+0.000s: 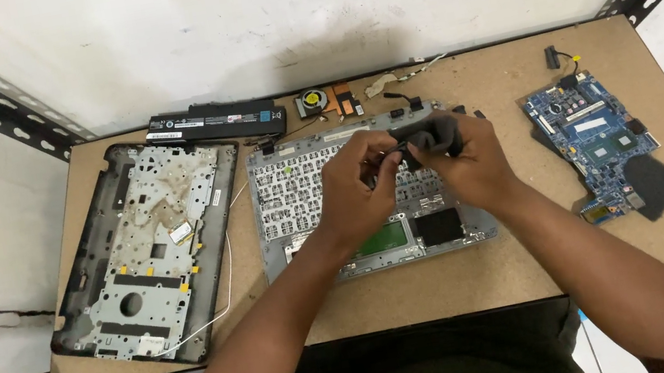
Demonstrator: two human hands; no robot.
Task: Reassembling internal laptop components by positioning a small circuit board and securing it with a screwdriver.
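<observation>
1. Both hands meet above the grey, rectangular laptop palmrest frame with its exposed keyboard back (297,193), which lies flat in the middle of the brown chipboard counter (492,267). Between them is a small, dark, soft-looking piece (432,137), held just above the frame's upper edge.
2. The left hand (359,186) has its grip drawn narrow: thumb and fingertips pinch the near end of the dark piece.
3. The right hand (474,166) has its grip curled snugly round the far, bulkier end of the same piece, fingers wrapped over its top.
4. The piece is mostly covered by fingers, so it may be a folded pad or a small black part; I cannot tell which.
5. To handle it well, I judge a light pinch suits best, with the two hands kept close together so nothing tears or bends, and the work held low over the frame so a slip lands on it rather than off the counter.
6. Left of the frame lies the black plastic laptop bottom cover with silver metal lining (144,256); behind it sits a long black battery pack (217,125).
7. Well to the right rests the blue circuit board (592,136), apart from both hands
</observation>
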